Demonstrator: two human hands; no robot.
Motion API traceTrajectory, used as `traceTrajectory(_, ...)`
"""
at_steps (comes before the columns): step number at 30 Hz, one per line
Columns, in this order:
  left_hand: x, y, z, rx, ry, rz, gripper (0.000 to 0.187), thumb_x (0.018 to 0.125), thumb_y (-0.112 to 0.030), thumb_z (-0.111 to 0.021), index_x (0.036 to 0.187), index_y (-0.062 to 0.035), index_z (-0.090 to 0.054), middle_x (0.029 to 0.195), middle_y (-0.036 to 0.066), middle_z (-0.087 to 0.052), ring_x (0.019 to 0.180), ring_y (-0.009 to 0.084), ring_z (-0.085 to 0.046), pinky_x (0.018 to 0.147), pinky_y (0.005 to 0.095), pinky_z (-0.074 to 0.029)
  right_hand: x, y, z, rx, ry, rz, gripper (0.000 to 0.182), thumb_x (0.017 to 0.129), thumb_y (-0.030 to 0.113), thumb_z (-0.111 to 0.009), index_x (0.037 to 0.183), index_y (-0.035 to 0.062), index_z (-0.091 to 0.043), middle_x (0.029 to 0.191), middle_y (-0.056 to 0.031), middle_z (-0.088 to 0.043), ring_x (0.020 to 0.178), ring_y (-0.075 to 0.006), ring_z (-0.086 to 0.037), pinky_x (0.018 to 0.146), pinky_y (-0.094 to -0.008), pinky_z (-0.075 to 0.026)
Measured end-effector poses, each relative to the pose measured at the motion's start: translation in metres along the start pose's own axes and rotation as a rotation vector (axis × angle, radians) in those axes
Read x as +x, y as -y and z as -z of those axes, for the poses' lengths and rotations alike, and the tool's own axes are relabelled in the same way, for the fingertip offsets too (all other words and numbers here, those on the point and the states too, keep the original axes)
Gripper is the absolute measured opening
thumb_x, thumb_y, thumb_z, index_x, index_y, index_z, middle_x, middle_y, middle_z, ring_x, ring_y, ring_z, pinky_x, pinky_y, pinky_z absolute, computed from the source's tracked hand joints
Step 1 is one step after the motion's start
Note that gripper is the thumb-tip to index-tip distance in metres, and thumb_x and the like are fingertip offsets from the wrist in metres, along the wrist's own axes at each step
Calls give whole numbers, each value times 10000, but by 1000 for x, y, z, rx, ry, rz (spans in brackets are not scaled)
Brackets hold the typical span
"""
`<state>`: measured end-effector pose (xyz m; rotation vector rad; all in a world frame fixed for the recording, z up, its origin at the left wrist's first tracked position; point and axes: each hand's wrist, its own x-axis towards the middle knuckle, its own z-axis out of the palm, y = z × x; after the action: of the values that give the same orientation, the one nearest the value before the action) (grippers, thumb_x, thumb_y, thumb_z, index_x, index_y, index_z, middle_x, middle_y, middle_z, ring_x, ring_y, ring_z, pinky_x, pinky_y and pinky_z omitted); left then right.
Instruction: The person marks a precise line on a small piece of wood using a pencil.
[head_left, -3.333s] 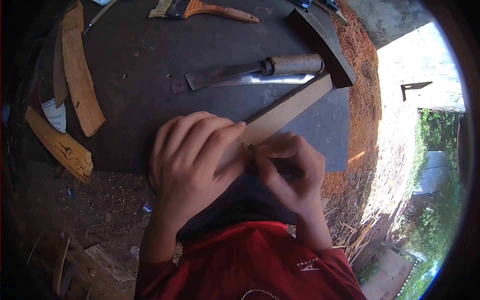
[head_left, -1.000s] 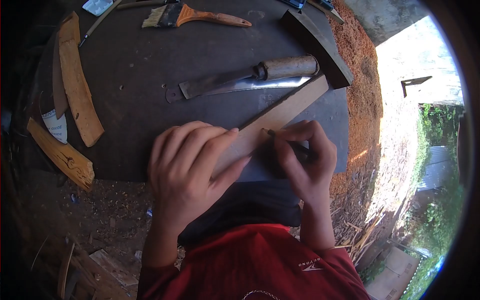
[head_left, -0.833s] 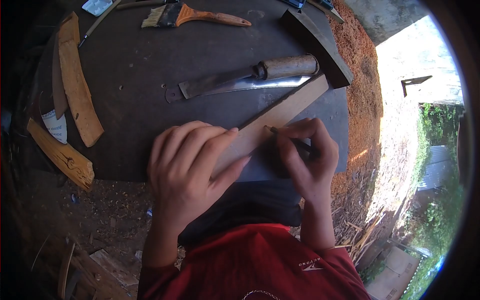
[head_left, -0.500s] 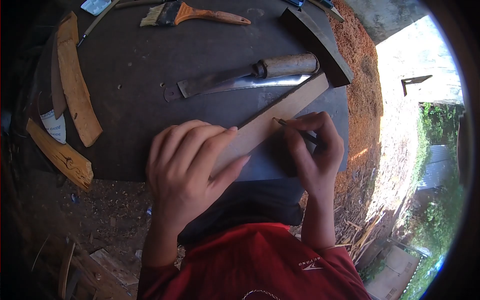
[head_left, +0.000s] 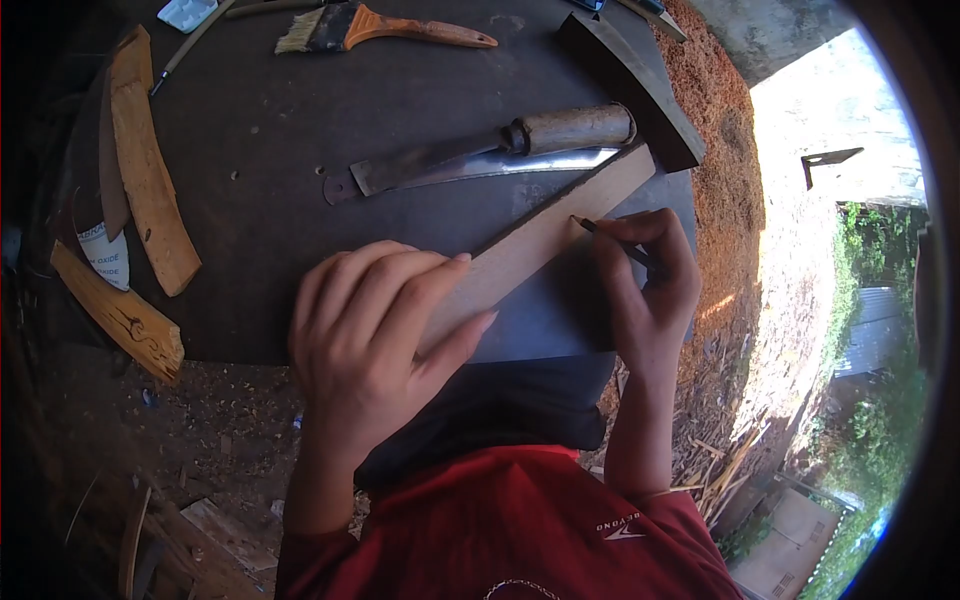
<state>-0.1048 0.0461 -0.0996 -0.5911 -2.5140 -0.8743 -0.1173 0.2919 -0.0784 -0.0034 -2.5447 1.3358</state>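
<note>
A flat, pale wooden piece [head_left: 545, 235] lies slantwise on the dark table [head_left: 260, 220]. My left hand [head_left: 375, 320] grips its lower left end, fingers over the top edge and thumb along the near edge. In my right hand [head_left: 655, 275] is a dark pencil [head_left: 622, 245], pinched between thumb and fingers, its tip at the wood's face right of the middle. Beyond the wood lie a chisel [head_left: 570, 130] with a wooden handle and a shiny metal ruler [head_left: 480, 173]. The wood's upper end is near a dark, long block-like tool [head_left: 635, 90].
At the back lies a brush [head_left: 420, 30] with an orange handle. Curved wood pieces [head_left: 150, 190] [head_left: 125, 315] and a sandpaper scrap [head_left: 105, 255] are at the left. A thin tool [head_left: 185, 50] lies at the back left. Sawdust [head_left: 725, 190] covers the ground at right.
My right hand has moved right and slightly up along the wood, taking the pencil tip with it. My left hand keeps its hold with almost no movement.
</note>
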Motion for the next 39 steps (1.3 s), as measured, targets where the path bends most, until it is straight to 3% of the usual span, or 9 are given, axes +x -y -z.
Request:
traceTrajectory(15, 0, 0, 0, 0, 3, -4, 401, 778, -316, -923, 1096, -105, -799, 1048, 16, -758, 1027, 245, -707, 917, 427, -510, 11, -8, 6, -45, -72, -47, 115, 952, 60, -722, 1021, -32, -715, 949, -90, -758, 942, -158, -739, 920, -314, -559)
traceTrajectory(39, 1, -1, 0, 11, -2, -15, 405, 773, -308, -929, 1092, -101, -789, 1042, 24, -754, 1003, 253, -712, 898, 426, -518, 22, -21, 11, -59, -113, -74, 118, 984, 73, -713, 1037, -32, -713, 953, -71, -738, 951, -133, -707, 929, -298, -533)
